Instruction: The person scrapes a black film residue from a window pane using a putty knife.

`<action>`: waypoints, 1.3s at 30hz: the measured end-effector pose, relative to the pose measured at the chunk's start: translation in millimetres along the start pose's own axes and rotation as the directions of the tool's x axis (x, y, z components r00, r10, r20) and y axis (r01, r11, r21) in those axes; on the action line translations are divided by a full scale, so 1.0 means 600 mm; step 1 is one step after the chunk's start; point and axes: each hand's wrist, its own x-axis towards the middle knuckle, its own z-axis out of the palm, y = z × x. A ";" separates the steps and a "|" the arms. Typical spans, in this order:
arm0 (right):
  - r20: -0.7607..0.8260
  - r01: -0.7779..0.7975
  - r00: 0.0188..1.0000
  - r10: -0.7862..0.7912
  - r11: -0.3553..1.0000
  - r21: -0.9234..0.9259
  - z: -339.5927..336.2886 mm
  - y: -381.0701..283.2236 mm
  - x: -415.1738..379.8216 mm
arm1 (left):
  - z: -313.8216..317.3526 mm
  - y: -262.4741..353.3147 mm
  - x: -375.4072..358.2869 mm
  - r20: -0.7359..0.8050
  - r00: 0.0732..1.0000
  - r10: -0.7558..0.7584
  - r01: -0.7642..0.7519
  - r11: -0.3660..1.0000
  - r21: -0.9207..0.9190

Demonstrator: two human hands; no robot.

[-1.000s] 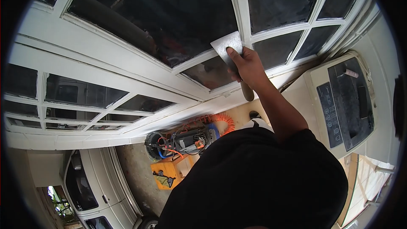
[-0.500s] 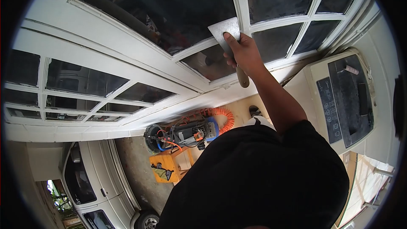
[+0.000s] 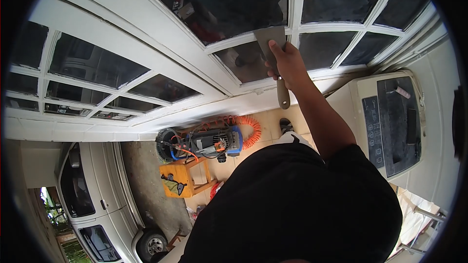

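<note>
My right hand (image 3: 287,63) is closed around a putty knife, its thumb pressed on the flat of the wide metal blade (image 3: 269,35). The knife's tan handle (image 3: 283,95) sticks out below the hand, towards my body. The blade's front edge lies at the white glazing bar beneath a large dark pane (image 3: 234,0) of the white-framed window (image 3: 296,5); whether it touches is hard to tell. A smaller pane (image 3: 243,63) sits just left of the hand. My left hand is out of view.
A washing machine (image 3: 358,102) stands at the right. Below the window are an air compressor (image 3: 209,141) with a coiled orange hose (image 3: 252,131) and a wooden stool (image 3: 175,169) with a dark item on top. A silver vehicle (image 3: 109,180) is parked at lower left.
The view has shifted, so the window and floor items appear moved. My right hand with the putty knife has tilted the blade, which now looks darker and sits lower against the pane.
</note>
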 end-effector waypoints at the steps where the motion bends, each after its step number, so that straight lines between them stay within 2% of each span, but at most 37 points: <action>1: 0.001 -0.001 1.000 0.001 1.000 -0.007 0.001 0.002 0.004 | 0.006 0.002 0.001 0.002 1.000 0.002 -0.002 1.000 -0.006; 7: -0.016 0.049 0.999 -0.049 0.999 -0.003 -0.003 0.013 0.014 | 0.049 0.002 -0.016 0.033 0.999 -0.013 0.014 0.999 -0.033; 9: 0.029 0.049 0.998 -0.047 0.995 -0.091 -0.008 0.006 0.015 | 0.055 -0.002 -0.024 0.044 0.999 -0.022 0.023 0.999 -0.030; 12: -0.021 0.070 0.997 -0.073 0.990 -0.120 -0.003 0.006 0.015 | 0.048 -0.003 -0.031 0.052 0.998 -0.031 0.032 0.999 -0.013; 16: 0.013 0.074 0.997 -0.073 0.994 -0.076 -0.005 0.014 0.014 | 0.041 0.002 -0.031 0.053 0.998 -0.039 0.040 0.999 -0.007; 18: -0.001 -0.012 1.000 0.012 0.999 -0.036 0.001 0.002 0.000 | 0.037 0.005 -0.031 0.054 0.998 -0.043 0.044 0.999 -0.004; 22: 0.039 -0.020 0.999 0.020 1.000 -0.007 -0.004 0.000 0.003 | 0.027 0.011 -0.024 0.058 0.997 -0.051 0.051 0.999 -0.003; 25: 0.059 -0.012 0.998 0.012 1.000 -0.009 -0.006 0.004 0.008 | 0.031 0.013 -0.028 0.071 0.995 -0.066 0.067 0.998 -0.008; 27: 0.031 0.069 0.997 -0.068 0.996 -0.048 -0.007 0.009 0.016 | 0.031 0.015 -0.028 0.080 0.994 -0.077 0.077 0.997 -0.007; 31: 0.019 0.070 0.997 -0.070 0.997 -0.013 -0.003 0.000 0.002 | 0.019 0.021 -0.024 0.094 0.991 -0.094 0.094 0.996 0.005; 33: 0.054 -0.072 0.996 0.072 0.997 -0.003 -0.004 -0.004 0.000 | 0.011 0.026 -0.018 0.096 0.990 -0.100 0.099 0.995 0.009; 37: 0.088 -0.056 0.995 0.053 0.998 0.027 -0.008 0.008 0.011 | 0.001 0.031 -0.011 0.103 0.988 -0.116 0.115 0.993 0.013; 39: 0.040 0.020 0.999 -0.020 1.000 0.003 -0.004 0.007 0.011 | -0.002 0.033 -0.009 0.110 0.986 -0.124 0.123 0.992 0.014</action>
